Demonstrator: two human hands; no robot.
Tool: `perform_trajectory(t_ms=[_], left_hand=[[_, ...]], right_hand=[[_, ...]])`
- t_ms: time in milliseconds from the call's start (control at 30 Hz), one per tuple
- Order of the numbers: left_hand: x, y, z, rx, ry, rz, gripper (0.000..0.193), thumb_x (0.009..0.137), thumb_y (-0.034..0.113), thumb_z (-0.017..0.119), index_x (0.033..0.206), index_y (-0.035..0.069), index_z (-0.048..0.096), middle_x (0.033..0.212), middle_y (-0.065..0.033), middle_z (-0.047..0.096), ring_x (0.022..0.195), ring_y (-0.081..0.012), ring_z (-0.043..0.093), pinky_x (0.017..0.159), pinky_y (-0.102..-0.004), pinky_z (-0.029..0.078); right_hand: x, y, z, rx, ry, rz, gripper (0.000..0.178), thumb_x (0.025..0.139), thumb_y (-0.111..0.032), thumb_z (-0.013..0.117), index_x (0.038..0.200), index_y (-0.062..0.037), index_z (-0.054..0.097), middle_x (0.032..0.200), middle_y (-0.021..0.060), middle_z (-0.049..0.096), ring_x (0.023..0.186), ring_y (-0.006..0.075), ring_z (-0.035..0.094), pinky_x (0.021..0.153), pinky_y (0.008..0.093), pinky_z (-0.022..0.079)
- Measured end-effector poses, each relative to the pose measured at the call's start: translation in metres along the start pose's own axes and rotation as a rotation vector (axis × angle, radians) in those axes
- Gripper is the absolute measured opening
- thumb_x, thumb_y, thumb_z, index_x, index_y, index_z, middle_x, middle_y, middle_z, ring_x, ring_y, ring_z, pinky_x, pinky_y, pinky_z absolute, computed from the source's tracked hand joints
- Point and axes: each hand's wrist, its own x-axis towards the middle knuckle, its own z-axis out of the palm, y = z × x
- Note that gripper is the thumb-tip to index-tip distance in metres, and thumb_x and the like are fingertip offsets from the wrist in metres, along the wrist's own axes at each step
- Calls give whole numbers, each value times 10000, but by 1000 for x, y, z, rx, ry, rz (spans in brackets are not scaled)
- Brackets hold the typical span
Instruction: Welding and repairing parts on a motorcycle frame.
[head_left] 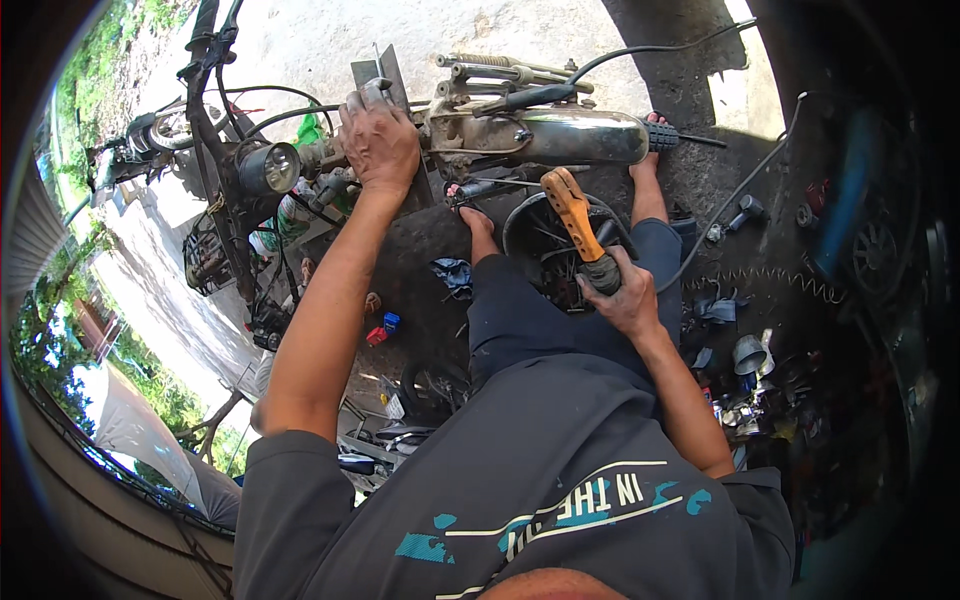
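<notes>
Wraps the right hand [625, 295] round the handle [600, 272] of the clamp [568, 207], likely stiff, light and best held there, nearside of the fender [590, 138], and curls the left hand [380, 145] over the frame [318, 158] left of it, cannot tell whether gripping.

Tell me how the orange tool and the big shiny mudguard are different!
The orange tool is orange with a dark grip, while the mudguard is silvery and shiny. The orange tool is slim with a bumpy edge; the mudguard is wider, smooth and rounded at its end. The orange tool is held in the right hand, but no hand is on the mudguard. Both are longer than they are wide.
</notes>
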Motion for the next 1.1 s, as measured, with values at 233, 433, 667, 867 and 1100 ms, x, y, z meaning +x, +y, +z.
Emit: perform_trajectory(t_ms=[233,433,667,867,1100], left_hand=[[0,1,2,-10,-37,-46,321,986,188,590,1229,-13,643,1235,-247,644,1151,-422,621,925,-553,514],[2,-3,6,11,-13,-21,336,992,200,585,1247,-13,635,1247,-251,645,1161,-429,624,939,-557,512],[2,0,2,-40,-70,-56,341,993,203,584,1251,-15,635,1253,-256,652,1186,-436,621,962,-558,515],[3,-3,3,-63,-84,-56,343,993,204,590,1262,-2,636,1249,-254,655,1188,-443,622,979,-563,512],[1,-3,4,-38,-50,-42,339,991,203,593,1265,8,638,1238,-246,655,1188,-447,619,999,-553,508]], right_hand=[[0,2,2,-9,1,11,515,825,-218,918,1216,-38,636,925,211,779,892,397,788,719,448,636],[1,0,1,-15,-29,35,494,836,-180,910,1211,-21,630,930,203,783,914,375,797,736,425,629],[9,-3,-5,25,-58,72,515,843,-232,907,1230,-34,631,915,214,776,913,413,780,735,465,625],[17,-7,-11,45,-72,98,493,854,-246,900,1215,-27,646,931,234,774,932,428,773,753,472,622],[22,-11,-16,-3,-71,74,438,873,-134,888,1205,19,647,905,190,793,892,279,819,745,360,607]])
